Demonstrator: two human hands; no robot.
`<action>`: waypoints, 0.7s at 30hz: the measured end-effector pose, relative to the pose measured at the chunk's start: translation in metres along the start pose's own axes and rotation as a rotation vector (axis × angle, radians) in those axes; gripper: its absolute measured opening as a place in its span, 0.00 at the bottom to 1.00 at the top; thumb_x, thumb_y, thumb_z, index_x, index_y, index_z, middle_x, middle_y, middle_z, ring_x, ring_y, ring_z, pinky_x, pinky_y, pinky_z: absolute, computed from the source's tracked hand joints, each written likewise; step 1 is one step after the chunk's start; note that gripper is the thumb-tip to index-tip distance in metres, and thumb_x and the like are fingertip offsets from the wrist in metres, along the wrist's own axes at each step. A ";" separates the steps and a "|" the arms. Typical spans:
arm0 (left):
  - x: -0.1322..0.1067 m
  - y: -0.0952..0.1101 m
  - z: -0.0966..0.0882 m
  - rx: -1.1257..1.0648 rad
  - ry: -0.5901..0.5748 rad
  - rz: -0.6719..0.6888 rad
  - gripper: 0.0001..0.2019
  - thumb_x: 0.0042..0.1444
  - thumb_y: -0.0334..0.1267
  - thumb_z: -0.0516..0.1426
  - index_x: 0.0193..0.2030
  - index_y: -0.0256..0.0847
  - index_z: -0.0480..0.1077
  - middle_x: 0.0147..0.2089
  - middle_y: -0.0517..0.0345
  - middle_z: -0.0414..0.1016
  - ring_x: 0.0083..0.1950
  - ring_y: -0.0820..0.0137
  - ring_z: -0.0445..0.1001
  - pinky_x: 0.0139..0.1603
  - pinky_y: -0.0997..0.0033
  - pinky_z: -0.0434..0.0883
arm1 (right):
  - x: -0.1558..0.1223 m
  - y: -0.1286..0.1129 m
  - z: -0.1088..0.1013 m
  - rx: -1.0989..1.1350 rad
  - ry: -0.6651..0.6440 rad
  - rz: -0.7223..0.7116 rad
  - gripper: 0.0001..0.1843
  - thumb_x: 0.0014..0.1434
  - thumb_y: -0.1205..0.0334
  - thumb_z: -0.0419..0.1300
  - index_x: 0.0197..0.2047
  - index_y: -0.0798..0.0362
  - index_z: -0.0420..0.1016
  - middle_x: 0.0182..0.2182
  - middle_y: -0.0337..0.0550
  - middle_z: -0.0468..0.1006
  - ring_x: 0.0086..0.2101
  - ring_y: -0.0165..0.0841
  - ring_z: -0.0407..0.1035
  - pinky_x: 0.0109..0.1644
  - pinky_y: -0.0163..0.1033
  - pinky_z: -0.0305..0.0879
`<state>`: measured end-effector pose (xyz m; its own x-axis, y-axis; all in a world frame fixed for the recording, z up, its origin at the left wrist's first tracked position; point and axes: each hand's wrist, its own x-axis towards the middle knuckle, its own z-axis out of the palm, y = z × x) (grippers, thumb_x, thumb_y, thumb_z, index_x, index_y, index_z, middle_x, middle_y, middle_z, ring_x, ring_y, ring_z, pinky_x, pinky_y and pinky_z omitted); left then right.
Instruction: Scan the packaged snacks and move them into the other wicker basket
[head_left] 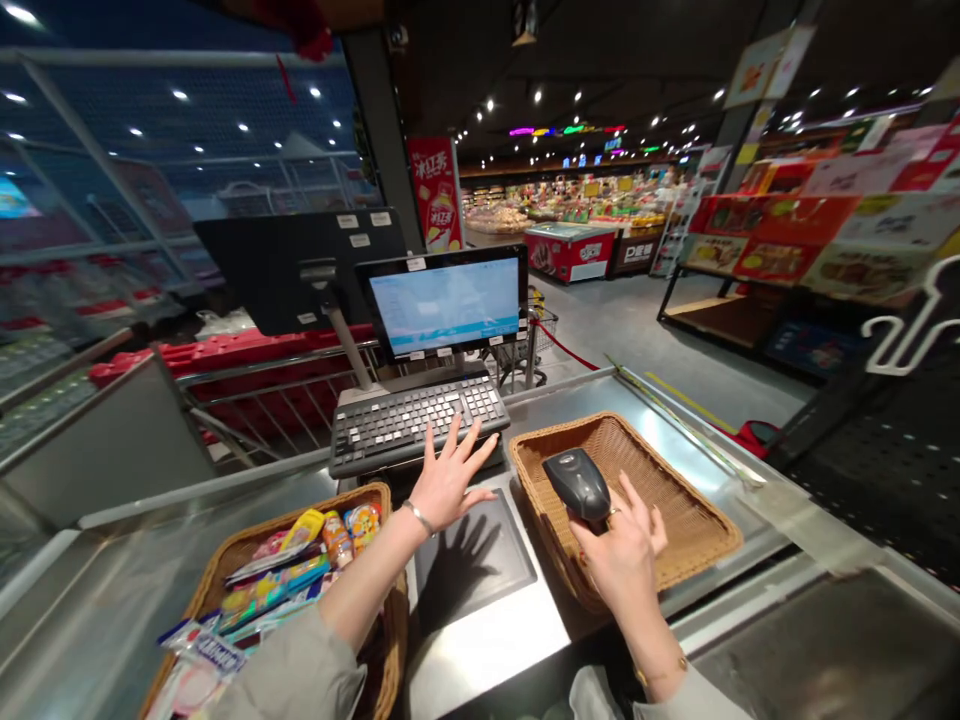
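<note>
My left hand [448,478] hovers with fingers spread just in front of the black keyboard [416,420], above a dark scanner plate [480,570]; it holds nothing. My right hand [624,558] grips a black handheld barcode scanner [579,484] over the near edge of an empty wicker basket [686,520]. A second wicker basket [232,560] at the lower left is filled with several colourful snack packets [289,580]. The checkout screen [448,303] glows behind the keyboard.
A steel checkout counter [112,610] runs across the view. A second dark monitor [292,265] faces away at the left. Red shopping baskets [247,350] sit behind a metal rail. Shelves [825,230] stand at the right, an open aisle floor [637,320] beyond.
</note>
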<state>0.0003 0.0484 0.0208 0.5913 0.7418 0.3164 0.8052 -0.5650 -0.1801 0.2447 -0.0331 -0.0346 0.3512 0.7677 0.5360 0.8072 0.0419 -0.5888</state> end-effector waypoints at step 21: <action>-0.137 -0.040 -0.015 -0.027 -0.026 -0.323 0.41 0.55 0.53 0.60 0.71 0.51 0.47 0.75 0.47 0.41 0.74 0.43 0.32 0.64 0.24 0.37 | -0.030 -0.072 0.045 0.112 -0.189 -0.224 0.16 0.53 0.52 0.56 0.42 0.48 0.76 0.48 0.45 0.79 0.60 0.46 0.58 0.63 0.61 0.39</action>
<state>-0.1138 -0.0364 -0.0016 0.3064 0.8932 0.3292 0.9502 -0.3079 -0.0489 0.1547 -0.0304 -0.0359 0.0674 0.8362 0.5443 0.7935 0.2858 -0.5374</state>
